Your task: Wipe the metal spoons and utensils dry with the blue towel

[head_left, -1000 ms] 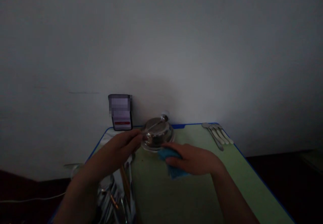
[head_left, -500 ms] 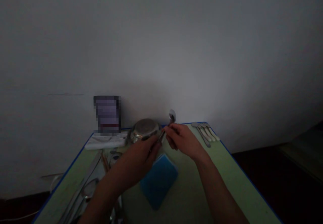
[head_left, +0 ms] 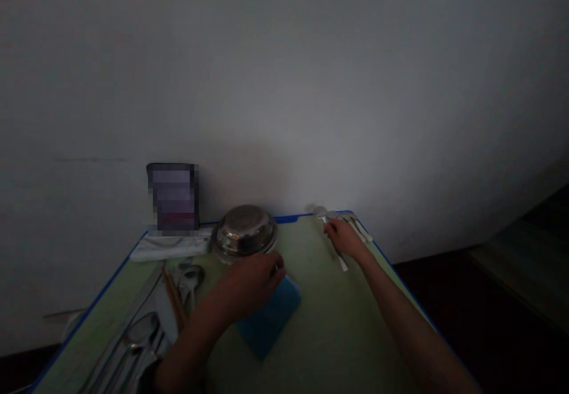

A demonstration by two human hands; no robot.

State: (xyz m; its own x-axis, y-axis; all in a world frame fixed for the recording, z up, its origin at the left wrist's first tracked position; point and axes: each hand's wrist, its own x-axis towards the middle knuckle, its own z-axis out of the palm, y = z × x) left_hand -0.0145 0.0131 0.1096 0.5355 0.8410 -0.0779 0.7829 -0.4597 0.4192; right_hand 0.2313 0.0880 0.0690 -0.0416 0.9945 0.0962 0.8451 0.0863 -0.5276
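Note:
My right hand [head_left: 347, 237] pinches a metal spoon [head_left: 341, 260] at the far right of the table. The spoon's bowl points to the wall and its handle toward me, beside a row of cutlery [head_left: 363, 229] partly behind my hand. My left hand [head_left: 251, 278] hovers over a blue cloth [head_left: 269, 320], its fingers curled together. A small pale spot shows at those fingertips, too blurred to name. Just behind the left hand, an upturned metal bowl [head_left: 246, 228] stands near the wall.
More utensils lie at the left, among them a ladle [head_left: 144, 326] and a spoon [head_left: 193, 274]. A blurred-out screen [head_left: 173, 198] stands on a white block [head_left: 171, 249] at the back left. The green table has a blue edge [head_left: 287, 219] against the wall.
My hands have moved apart. The right hand has carried the spoon right, down to the cutlery row; the left has let go of it and stays over the cloth. The view has shifted slightly right.

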